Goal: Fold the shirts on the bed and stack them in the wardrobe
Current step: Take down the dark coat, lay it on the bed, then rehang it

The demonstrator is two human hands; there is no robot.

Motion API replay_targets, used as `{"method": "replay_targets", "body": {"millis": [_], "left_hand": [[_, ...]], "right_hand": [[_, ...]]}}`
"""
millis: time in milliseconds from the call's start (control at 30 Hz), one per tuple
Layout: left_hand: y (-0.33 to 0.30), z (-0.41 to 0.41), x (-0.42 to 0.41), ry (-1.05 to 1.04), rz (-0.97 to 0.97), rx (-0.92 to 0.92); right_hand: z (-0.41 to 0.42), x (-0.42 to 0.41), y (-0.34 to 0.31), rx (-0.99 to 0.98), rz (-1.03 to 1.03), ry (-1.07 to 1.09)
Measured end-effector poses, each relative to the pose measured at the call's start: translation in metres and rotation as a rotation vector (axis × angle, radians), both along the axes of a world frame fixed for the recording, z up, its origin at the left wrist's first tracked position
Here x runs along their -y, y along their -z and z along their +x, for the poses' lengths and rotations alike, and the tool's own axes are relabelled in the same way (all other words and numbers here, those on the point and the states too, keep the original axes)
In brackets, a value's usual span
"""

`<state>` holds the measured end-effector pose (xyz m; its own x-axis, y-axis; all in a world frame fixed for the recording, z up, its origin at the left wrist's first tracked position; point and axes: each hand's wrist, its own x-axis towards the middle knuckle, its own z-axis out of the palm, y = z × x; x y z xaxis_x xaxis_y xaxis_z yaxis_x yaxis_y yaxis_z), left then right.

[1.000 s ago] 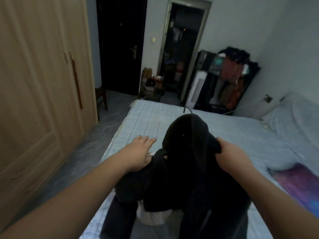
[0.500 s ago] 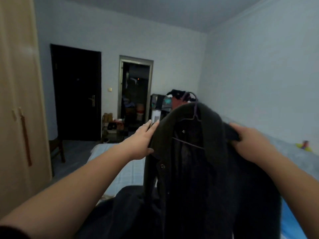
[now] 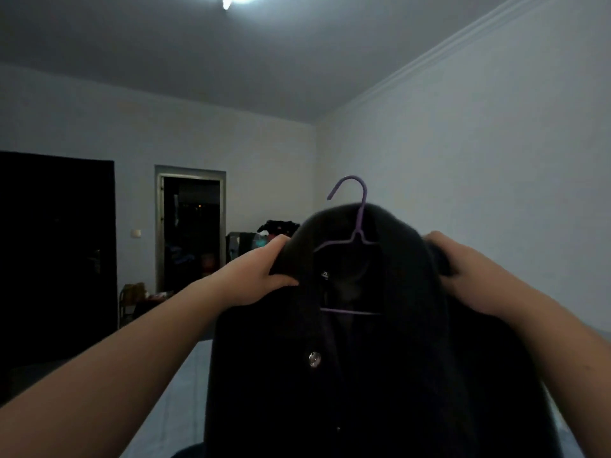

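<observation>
A black buttoned shirt (image 3: pixel 380 375) hangs in front of me on a purple hanger (image 3: pixel 358 226), lifted to chest height. My left hand (image 3: pixel 261 276) is shut on its left shoulder. My right hand (image 3: pixel 463 269) is shut on its right shoulder. The collar is open and shows a size label and one shiny button. The hanger's hook sticks up above the collar. A strip of the pale blue bed (image 3: pixel 172 408) shows under my left arm. The wardrobe is out of view.
A dark closed door (image 3: pixel 56 259) stands at the left wall. An open doorway (image 3: pixel 191 233) lies beyond it. A rack piled with clothes (image 3: pixel 261 236) stands at the far end of the room. A bare wall runs along the right.
Both hands have raised the shirt from the bed to chest height. My left hand went from resting open beside it to gripping its shoulder. My head has tilted up.
</observation>
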<state>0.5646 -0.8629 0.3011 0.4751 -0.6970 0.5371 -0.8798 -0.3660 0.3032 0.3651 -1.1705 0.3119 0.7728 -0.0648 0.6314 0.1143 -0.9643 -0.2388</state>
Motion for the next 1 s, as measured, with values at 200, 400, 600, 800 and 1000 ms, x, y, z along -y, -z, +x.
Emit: {"method": "replay_targets", "body": {"millis": [200, 400, 600, 800, 1000], "left_hand": [[-0.05, -0.001, 0.02, -0.167, -0.171, 0.251], [-0.097, -0.002, -0.007, -0.21, -0.184, 0.222], [-0.097, -0.035, -0.072, -0.21, -0.008, 0.156], [-0.087, -0.063, -0.144, -0.463, -0.031, 0.12], [-0.089, -0.107, -0.224, -0.919, -0.023, 0.238]], "right_hand": [[0.01, -0.001, -0.027, 0.084, 0.24, -0.106], [0.033, -0.035, -0.039, 0.083, 0.054, -0.143], [0.075, -0.073, -0.028, 0.13, 0.054, -0.214], [0.125, -0.165, -0.039, 0.177, 0.118, -0.442], [0.141, -0.272, -0.054, 0.26, 0.096, -0.617]]}}
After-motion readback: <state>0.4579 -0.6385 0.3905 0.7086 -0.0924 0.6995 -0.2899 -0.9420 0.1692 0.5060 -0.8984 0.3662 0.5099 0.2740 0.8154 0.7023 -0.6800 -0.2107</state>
